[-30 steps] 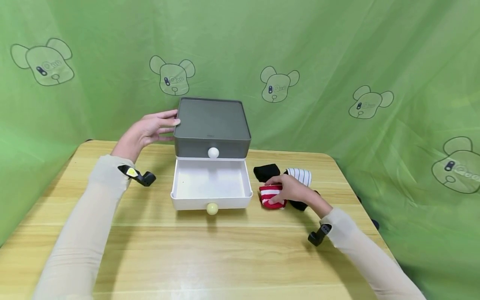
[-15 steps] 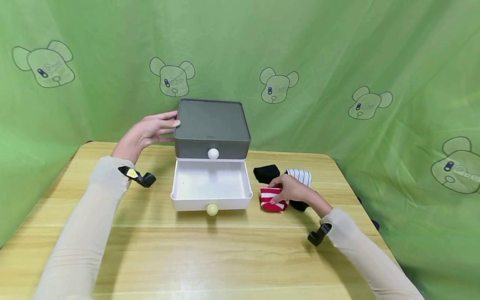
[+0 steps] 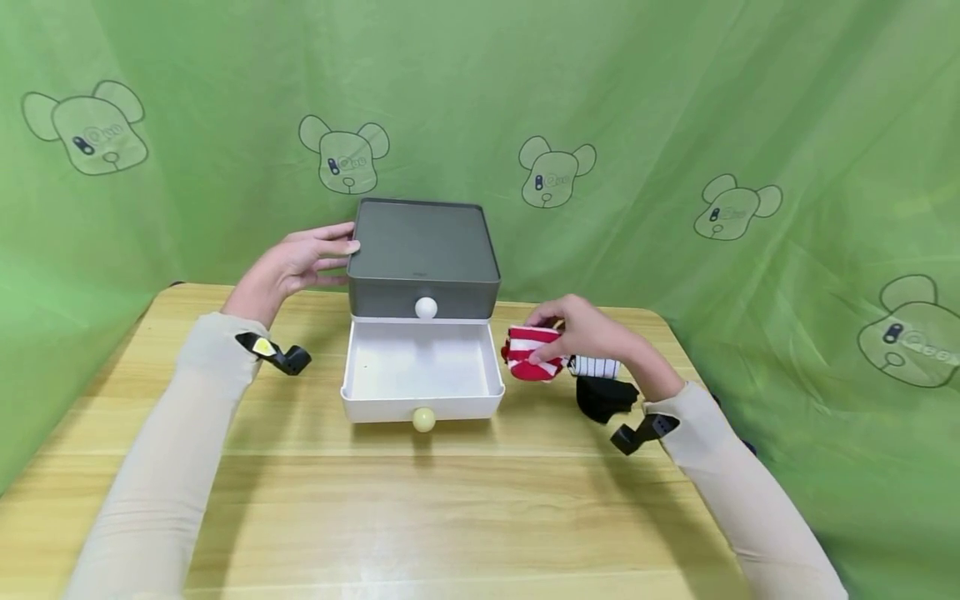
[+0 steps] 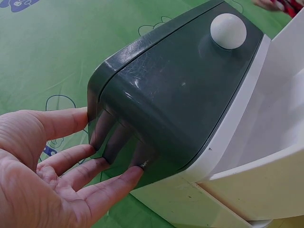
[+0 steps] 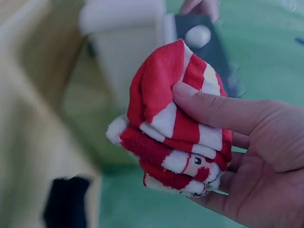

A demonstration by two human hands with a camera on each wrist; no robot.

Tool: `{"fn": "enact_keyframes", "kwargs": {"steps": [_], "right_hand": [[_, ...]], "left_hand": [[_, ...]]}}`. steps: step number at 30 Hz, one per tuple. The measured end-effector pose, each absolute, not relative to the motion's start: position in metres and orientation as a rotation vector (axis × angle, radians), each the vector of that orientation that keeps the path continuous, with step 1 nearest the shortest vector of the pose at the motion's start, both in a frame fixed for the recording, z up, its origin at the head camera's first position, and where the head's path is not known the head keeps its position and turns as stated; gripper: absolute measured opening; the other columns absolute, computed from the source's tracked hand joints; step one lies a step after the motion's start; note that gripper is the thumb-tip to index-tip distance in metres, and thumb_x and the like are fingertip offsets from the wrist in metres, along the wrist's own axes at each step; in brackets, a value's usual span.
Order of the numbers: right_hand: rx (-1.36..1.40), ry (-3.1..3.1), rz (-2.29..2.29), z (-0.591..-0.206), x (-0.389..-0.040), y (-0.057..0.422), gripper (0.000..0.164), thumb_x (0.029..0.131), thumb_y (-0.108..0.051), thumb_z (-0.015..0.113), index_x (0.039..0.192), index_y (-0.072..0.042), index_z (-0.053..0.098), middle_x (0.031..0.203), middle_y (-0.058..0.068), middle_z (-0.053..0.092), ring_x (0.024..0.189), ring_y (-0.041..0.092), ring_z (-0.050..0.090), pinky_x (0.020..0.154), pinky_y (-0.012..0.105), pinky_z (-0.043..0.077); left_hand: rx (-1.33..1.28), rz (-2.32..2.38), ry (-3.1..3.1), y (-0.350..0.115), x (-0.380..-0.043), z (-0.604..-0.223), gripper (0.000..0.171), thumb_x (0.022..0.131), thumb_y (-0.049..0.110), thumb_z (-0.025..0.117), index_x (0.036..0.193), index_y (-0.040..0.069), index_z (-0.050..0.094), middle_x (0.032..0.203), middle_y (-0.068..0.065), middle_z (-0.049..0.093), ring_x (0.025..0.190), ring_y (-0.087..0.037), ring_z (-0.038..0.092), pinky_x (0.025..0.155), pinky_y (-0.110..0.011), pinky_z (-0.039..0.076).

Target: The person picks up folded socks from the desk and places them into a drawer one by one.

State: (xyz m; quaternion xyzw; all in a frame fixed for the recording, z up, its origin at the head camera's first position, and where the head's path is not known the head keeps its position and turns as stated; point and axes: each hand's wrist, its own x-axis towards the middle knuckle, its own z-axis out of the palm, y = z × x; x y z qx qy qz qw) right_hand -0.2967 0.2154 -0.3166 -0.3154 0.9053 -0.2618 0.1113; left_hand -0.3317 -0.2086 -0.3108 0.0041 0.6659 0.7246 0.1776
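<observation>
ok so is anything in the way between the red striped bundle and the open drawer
No other object visibly stands between the red-and-white bundle, held in the right hand, and the open white drawer; just the drawer's own right side wall probably needs clearing.

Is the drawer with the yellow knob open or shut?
Open: the white drawer juts out beneath the grey section, its inside floor showing, yellow knob out front.

Left hand (image 3: 300, 258) has its fingertips on the side of a grey drawer box (image 3: 423, 242), white lower drawer (image 3: 465, 408) wide open. Right hand (image 3: 588, 333) is pinching a red-and-white striped bundle (image 3: 525, 368) near it. A pinstriped roll (image 3: 597, 367) and a black bundle (image 3: 603, 398) sit on the table (image 3: 450, 517), cartoon-print green curtain (image 3: 450, 83) behind.
</observation>
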Motion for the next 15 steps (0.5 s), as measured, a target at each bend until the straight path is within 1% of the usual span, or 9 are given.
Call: {"fn": "enact_keyframes", "kwargs": {"steps": [2,7,11,15], "right_hand": [[-0.983,2.651,-0.780,-0.303,-0.293,0.203,0.035,0.078,-0.010,0.089,0.108,-0.002,0.074,0.101,0.011,0.075,0.085,0.018,0.068,0.072,0.025,0.062],[-1.043,2.632,-0.785,-0.277,-0.282,0.163,0.034,0.079,-0.009,0.088,0.109,-0.003,0.074,0.104,0.012,0.075,0.086,0.019,0.069,0.072,0.027,0.063],[-1.115,2.665,-0.750,-0.268,-0.271,0.130,0.035,0.080,-0.013,0.088,0.111,-0.003,0.074,0.107,0.011,0.074,0.089,0.020,0.067,0.074,0.028,0.062],[-1.171,2.702,-0.699,-0.265,-0.262,0.101,0.034,0.081,-0.016,0.088,0.110,-0.004,0.075,0.106,0.009,0.075,0.090,0.020,0.066,0.077,0.028,0.060]], "left_hand": [[0.018,2.053,1.881,-0.209,-0.332,-0.310,0.072,0.103,0.014,0.059,0.163,0.019,0.019,0.167,-0.014,0.027,0.156,-0.033,0.027,0.128,-0.052,0.028],[0.016,2.062,1.878,-0.210,-0.332,-0.311,0.072,0.103,0.013,0.059,0.163,0.018,0.019,0.166,-0.014,0.027,0.155,-0.033,0.027,0.127,-0.053,0.028],[0.036,2.039,1.902,-0.210,-0.331,-0.311,0.072,0.104,0.014,0.058,0.163,0.018,0.018,0.168,-0.013,0.025,0.156,-0.033,0.026,0.127,-0.052,0.028],[0.046,2.017,1.931,-0.210,-0.331,-0.312,0.072,0.104,0.015,0.059,0.163,0.018,0.018,0.169,-0.013,0.024,0.155,-0.034,0.027,0.127,-0.052,0.030]]}}
